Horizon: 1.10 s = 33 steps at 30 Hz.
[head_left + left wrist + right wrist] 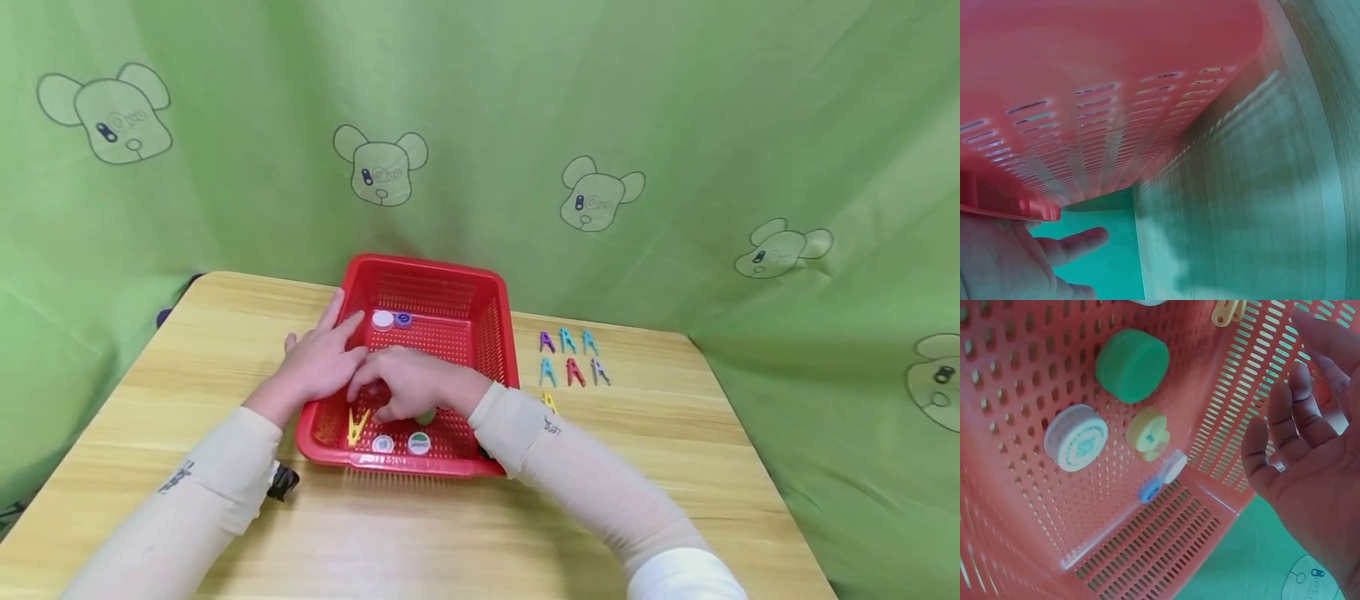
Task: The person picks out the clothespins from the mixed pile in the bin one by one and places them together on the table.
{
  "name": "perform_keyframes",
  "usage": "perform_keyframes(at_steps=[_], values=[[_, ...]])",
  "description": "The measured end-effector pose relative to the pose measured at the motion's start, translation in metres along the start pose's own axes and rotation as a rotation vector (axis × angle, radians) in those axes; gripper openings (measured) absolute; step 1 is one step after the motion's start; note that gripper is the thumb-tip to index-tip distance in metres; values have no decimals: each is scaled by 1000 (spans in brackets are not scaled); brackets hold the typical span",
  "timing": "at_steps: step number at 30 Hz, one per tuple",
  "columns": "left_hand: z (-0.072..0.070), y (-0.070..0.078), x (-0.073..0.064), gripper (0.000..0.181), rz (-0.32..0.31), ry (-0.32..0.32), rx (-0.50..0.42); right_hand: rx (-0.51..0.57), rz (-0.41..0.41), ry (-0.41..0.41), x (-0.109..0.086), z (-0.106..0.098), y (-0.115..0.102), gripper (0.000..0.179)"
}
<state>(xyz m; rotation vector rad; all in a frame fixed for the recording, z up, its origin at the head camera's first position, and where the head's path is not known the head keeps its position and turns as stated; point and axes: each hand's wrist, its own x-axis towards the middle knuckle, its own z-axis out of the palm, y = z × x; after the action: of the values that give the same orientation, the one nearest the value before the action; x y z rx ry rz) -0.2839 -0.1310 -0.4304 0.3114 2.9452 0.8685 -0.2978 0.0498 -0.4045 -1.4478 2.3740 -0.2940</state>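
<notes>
A red basket (435, 468) with slotted walls stands on the table. My left hand (322, 360) rests at its left rim, fingers straight and spread, some reaching outside the wall in the left wrist view. My right hand (408, 382) is down inside the basket, fingers loosely bent, with nothing visible between them in the right wrist view. A yellow clothespin (358, 427) leans by the left wall just below the right fingertips. Around it lie bottle caps: a green cap (1132, 365), a white cap (1077, 439), a yellow cap (1146, 430) and a blue cap (1149, 489).
Right of the basket, several clothespins lie in rows, among them a red clothespin (575, 372) and a purple clothespin (547, 342). A yellow clothespin (550, 402) shows past the right forearm. A black object (282, 482) is by the left wrist. Green curtain (480, 108) hangs behind the table.
</notes>
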Motion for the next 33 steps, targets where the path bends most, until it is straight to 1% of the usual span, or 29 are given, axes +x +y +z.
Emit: perform_keyframes(at_steps=[3, 9, 16, 23, 28, 33], values=[[0, -1, 0, 64, -6, 2, -4, 7, -5, -9, 4, 4, 4, 37], [-1, 0, 1, 64, -16, 3, -9, 90, 3, -11, 9, 7, 15, 36], [1, -1, 2, 64, -16, 12, -9, 148, -12, -31, 18, 13, 25, 37], [5, -1, 2, 64, -14, 15, -4, 230, 20, -76, 23, 19, 30, 36], [5, 0, 1, 65, -18, 18, -9, 247, 30, -92, 25, 21, 34, 36], [3, -1, 3, 65, -27, 25, -16, 230, 28, -120, 29, 22, 36, 36]])
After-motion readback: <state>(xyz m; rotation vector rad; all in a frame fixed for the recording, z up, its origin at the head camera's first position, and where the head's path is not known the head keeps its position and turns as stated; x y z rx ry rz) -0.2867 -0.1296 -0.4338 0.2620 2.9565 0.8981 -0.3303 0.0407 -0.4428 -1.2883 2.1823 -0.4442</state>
